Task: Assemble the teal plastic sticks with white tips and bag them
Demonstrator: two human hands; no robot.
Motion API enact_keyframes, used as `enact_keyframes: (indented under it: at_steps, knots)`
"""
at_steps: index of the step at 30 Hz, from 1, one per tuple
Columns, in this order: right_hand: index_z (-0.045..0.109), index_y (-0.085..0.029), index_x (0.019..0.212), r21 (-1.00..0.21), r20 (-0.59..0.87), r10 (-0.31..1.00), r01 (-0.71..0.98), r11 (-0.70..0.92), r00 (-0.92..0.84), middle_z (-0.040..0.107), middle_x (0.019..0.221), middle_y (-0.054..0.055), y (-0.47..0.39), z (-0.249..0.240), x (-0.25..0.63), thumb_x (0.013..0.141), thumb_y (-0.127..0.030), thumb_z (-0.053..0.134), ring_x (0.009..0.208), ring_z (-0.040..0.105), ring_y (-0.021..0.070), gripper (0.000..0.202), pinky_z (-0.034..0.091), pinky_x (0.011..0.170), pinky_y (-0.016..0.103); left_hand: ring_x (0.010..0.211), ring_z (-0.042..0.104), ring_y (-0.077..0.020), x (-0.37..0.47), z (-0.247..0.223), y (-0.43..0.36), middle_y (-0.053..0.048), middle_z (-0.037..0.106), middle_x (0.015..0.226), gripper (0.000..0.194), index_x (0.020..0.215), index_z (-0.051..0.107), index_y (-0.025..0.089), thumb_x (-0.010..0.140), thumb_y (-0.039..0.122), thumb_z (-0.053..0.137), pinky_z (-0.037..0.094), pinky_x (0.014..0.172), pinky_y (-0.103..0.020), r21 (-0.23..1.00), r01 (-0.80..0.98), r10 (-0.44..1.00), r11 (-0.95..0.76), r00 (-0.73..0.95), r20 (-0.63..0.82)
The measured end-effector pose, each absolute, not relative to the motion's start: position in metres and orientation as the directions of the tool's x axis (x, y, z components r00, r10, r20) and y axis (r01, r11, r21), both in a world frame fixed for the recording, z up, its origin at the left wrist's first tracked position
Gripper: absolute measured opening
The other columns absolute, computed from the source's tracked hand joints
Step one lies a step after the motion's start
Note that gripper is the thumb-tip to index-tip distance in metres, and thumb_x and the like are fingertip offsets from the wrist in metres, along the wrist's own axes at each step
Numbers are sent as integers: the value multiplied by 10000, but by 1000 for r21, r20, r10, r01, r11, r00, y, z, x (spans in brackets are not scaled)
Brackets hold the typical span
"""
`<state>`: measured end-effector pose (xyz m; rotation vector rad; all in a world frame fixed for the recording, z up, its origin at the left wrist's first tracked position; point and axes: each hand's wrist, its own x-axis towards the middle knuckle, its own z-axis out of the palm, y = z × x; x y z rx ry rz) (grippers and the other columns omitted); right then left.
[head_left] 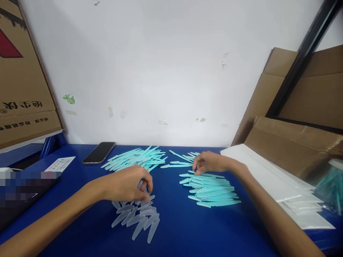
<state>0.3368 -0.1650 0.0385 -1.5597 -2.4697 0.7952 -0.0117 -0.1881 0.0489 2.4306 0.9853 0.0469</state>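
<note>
My left hand (131, 184) hovers over a loose pile of translucent plastic blade caps (139, 219), its fingers bent in toward the thumb. Whatever those fingers hold, if anything, is hidden. On the right, my right hand (209, 161) has its thumb and fingers curled together at the far end of a row of turquoise eyebrow razors (214, 191). Its fingertips reach the razors there, but I cannot make out what they grip. Several more razors (178, 164) lie just behind and left of this hand. A larger heap of turquoise razors (136, 157) lies behind my left hand.
A phone (99, 152) and a printed card (59, 164) lie on the blue table (177, 228) at left. White plastic bags (281, 189) are stacked at right, beside a clear bag of turquoise razors (332, 187). Cardboard boxes (24, 71) stand at both sides, a white wall behind.
</note>
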Motion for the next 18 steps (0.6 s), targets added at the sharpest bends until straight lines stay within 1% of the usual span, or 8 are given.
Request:
enact_keyframes:
  at_steps: [3, 5, 8, 11, 13, 16, 18]
  knots:
    - [750, -218, 901, -497, -196, 880, 817, 292, -433, 757, 840, 37, -162, 34, 342, 714, -457, 747, 802, 684, 220, 304, 487, 691, 285, 787, 603, -211, -11, 45, -188, -22, 678, 815, 258, 868, 745, 271, 797, 508, 670, 413, 575, -270, 473, 640, 660, -605, 736, -150]
    - [748, -212, 869, -488, -212, 889, 832, 264, -407, 756, 825, 37, -160, 32, 344, 713, -436, 744, 796, 684, 218, 272, 486, 679, 279, 765, 602, -205, -10, 43, -188, -21, 674, 803, 262, 871, 738, 266, 814, 507, 651, 411, 572, -269, 474, 646, 666, -598, 730, -156]
    - [746, -207, 818, -439, -207, 893, 854, 279, -398, 750, 801, 30, -159, 30, 344, 739, -398, 710, 765, 674, 201, 209, 471, 648, 264, 710, 594, -189, -8, 42, -189, -21, 673, 818, 286, 889, 726, 260, 848, 515, 603, 407, 559, -274, 462, 663, 670, -589, 720, -179]
    - [740, -205, 786, -402, -193, 894, 863, 304, -405, 737, 770, 23, -158, 29, 343, 765, -361, 673, 743, 661, 191, 171, 460, 638, 260, 732, 598, -196, -6, 40, -191, -33, 672, 832, 318, 868, 719, 246, 864, 530, 575, 411, 571, -281, 455, 657, 674, -602, 723, -152]
    - [738, -210, 811, -394, -180, 900, 868, 303, -396, 733, 782, 21, -157, 28, 343, 762, -359, 678, 742, 658, 191, 168, 457, 639, 264, 739, 599, -202, -5, 39, -192, -39, 667, 818, 340, 848, 716, 237, 868, 541, 563, 405, 570, -285, 454, 648, 676, -612, 726, -126]
    - [739, -223, 885, -363, -160, 919, 888, 283, -359, 739, 840, 28, -155, 26, 345, 720, -399, 733, 740, 659, 199, 242, 455, 627, 273, 717, 587, -197, -4, 37, -192, -34, 665, 795, 359, 825, 701, 239, 885, 552, 536, 391, 559, -284, 450, 642, 672, -621, 731, -117]
    - [739, -222, 872, -347, -164, 924, 897, 273, -345, 742, 829, 31, -155, 26, 345, 712, -401, 744, 741, 663, 204, 241, 457, 625, 274, 709, 578, -193, -4, 37, -192, -22, 661, 764, 363, 816, 679, 243, 897, 558, 518, 392, 572, -280, 452, 637, 668, -624, 735, -114]
